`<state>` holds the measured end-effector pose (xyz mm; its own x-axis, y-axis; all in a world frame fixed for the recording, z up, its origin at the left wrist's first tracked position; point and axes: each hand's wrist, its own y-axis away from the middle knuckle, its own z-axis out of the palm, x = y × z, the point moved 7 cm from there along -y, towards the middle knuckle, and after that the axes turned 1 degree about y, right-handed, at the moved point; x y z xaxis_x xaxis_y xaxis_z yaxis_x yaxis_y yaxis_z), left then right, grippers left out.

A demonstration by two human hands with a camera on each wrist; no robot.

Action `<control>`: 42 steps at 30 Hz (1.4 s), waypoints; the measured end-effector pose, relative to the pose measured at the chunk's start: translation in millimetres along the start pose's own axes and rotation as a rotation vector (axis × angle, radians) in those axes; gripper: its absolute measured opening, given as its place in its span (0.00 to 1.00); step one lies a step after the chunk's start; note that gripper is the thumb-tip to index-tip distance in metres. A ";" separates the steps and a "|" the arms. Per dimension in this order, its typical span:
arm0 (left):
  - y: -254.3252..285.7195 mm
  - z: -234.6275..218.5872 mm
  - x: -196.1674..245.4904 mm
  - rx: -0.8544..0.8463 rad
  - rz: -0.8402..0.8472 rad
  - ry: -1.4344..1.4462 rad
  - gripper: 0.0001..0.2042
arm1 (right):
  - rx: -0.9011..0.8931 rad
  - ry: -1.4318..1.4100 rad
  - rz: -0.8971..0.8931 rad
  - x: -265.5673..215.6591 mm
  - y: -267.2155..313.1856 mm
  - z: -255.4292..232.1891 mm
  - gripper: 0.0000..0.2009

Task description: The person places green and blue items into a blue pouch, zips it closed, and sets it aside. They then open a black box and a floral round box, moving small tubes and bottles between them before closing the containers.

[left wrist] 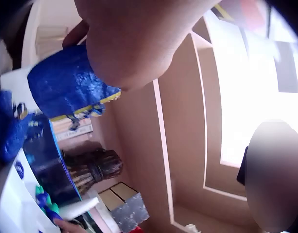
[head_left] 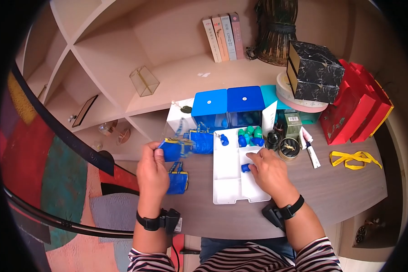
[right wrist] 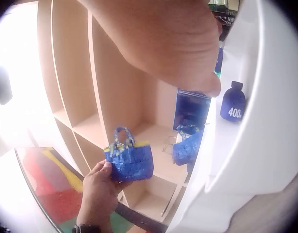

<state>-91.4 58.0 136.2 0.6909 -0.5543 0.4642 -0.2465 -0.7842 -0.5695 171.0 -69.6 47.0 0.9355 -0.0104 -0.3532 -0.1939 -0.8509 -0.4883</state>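
The two hands are apart from each other. The left hand grips a small blue bag with yellow trim, and holds it in the air to the left of the white tray; the thumb lies on the near side of the bag. The right hand is over the right part of this tray, its index finger stretched forward. A small blue bottle lies in the tray just beside the thumb of the right hand; whether they touch, one cannot tell.

In the upper left part of the tray there is one more blue bottle, and in the upper right compartment there are several green bottles together with blue ones, beyond the right hand. A second blue bag is behind the held one, near the tray, and a third blue bag lies on the tabletop, to the right of the left hand. Behind the tray stand a light blue box and a dark blue box, side by side.
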 end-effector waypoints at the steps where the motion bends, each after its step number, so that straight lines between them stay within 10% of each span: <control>1: 1.4 13.6 -4.9 -0.034 -0.016 0.258 0.05 | 0.007 0.007 -0.002 0.1 -1.1 -1.7 0.17; 10: 12.1 140.8 5.6 -0.383 -0.432 1.619 0.16 | -0.100 0.080 -0.157 -6.1 9.0 24.9 0.19; 20: 42.9 162.7 7.5 -0.604 -0.313 1.562 0.13 | -0.121 0.047 -0.115 -8.7 7.8 21.5 0.13; 32: 50.9 130.3 45.5 -0.271 0.312 0.850 0.14 | 0.224 -0.446 -0.138 -35.8 -2.0 -32.3 0.13; 42: 52.1 124.8 52.9 -0.213 0.385 0.695 0.09 | 0.202 -0.373 -0.144 -25.9 -1.9 -24.3 0.09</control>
<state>17.2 22.6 46.5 -0.0294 -0.7869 0.6164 -0.5526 -0.5010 -0.6661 154.3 -80.5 76.4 0.7935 0.3223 -0.5162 -0.1582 -0.7098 -0.6864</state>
